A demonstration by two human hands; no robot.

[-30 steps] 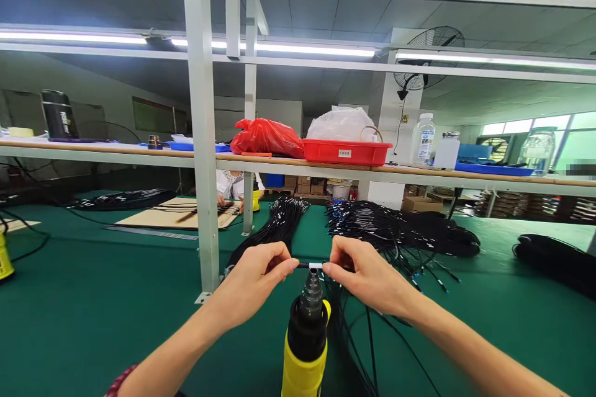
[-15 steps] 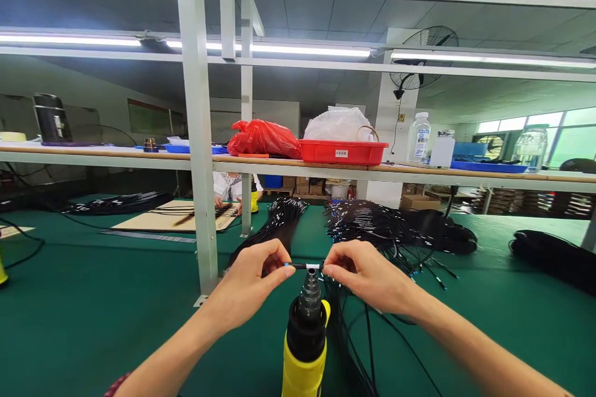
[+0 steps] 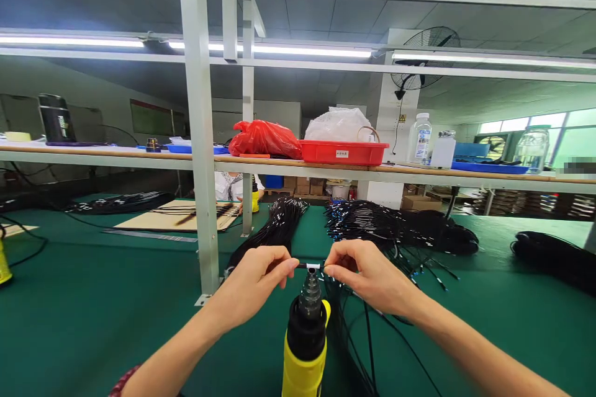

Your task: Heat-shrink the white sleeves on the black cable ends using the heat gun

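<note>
A thin black cable with a white sleeve (image 3: 313, 266) is stretched level between my two hands. My left hand (image 3: 261, 282) pinches its left end between thumb and forefinger. On the other side, my right hand (image 3: 367, 276) pinches the cable just right of the white sleeve. Directly under the sleeve stands the metal nozzle of a yellow and black heat gun (image 3: 305, 347), pointing up. From near my right hand, black cables (image 3: 370, 347) trail down over the green table (image 3: 116, 310).
Cable bundles (image 3: 274, 223) (image 3: 372, 220) lie behind my hands, and another (image 3: 554, 257) at the right. A white shelf post (image 3: 202, 136) rises at left. The shelf holds a red tray (image 3: 344, 153) and bottles (image 3: 421, 139). A person (image 3: 228, 186) sits beyond.
My left hand has shifted slightly right along the cable, and its fingers now cover the blue end. My right hand has barely moved. The view has shifted a little.
</note>
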